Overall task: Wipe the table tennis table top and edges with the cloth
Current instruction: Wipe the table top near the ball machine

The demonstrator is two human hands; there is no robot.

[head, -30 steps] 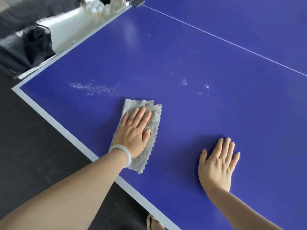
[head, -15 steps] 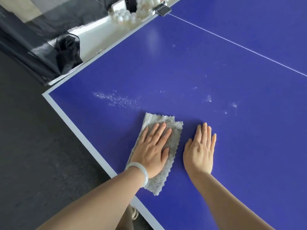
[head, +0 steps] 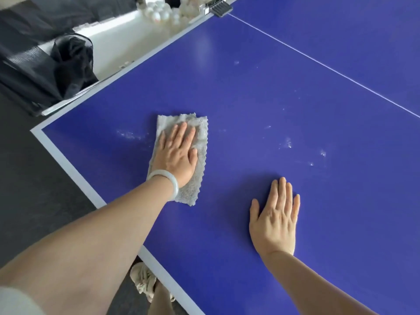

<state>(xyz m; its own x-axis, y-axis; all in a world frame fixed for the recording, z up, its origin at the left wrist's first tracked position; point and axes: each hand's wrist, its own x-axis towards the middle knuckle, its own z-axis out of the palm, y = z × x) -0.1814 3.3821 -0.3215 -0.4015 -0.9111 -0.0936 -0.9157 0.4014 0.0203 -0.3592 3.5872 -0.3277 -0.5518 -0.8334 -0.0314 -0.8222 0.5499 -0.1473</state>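
Note:
The blue table tennis table (head: pixel 261 98) fills most of the view, its white-edged corner at the left. A folded grey cloth (head: pixel 200 133) lies flat on it near that corner. My left hand (head: pixel 176 155), with a pale bangle on the wrist, presses palm-down on the cloth, fingers together. White dusty smears (head: pixel 129 134) show just left of the cloth, and more specks (head: pixel 288 143) lie to its right. My right hand (head: pixel 276 219) rests flat on the bare blue top, fingers slightly apart, holding nothing.
A thin white centre line (head: pixel 329 67) crosses the table diagonally. A black net clamp (head: pixel 220 6) sits at the far edge, with white balls (head: pixel 159 11) beyond it. Black netting (head: pixel 72 62) bunches by a pale ledge at the left. My shoe (head: pixel 143 283) stands on the dark floor.
My left hand has pushed the cloth forward onto the dusty streak, covering part of it. My right hand has slid away from the cloth to the right and nearer to me.

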